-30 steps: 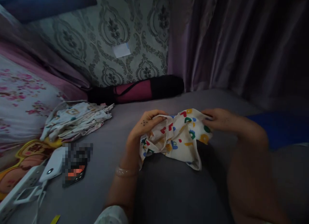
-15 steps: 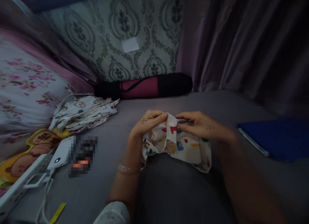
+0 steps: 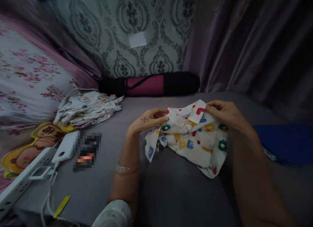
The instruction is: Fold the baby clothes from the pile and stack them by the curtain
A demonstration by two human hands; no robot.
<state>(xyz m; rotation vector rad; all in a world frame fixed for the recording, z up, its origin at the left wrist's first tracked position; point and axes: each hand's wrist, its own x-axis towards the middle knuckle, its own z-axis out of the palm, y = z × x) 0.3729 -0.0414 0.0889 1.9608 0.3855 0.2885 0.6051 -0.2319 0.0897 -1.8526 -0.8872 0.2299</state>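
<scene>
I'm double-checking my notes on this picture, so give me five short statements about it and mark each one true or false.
1. The left hand and right hand both hold the patterned garment. True.
2. The left hand's fingers are clear of the garment. False: they grip it near its collar.
3. A white power strip is at the left of the picture. True.
4. A black-and-pink bag lies along the foot of the wall. True.
5. The garment is plain black. False: it is pale with multicoloured shapes.
</scene>
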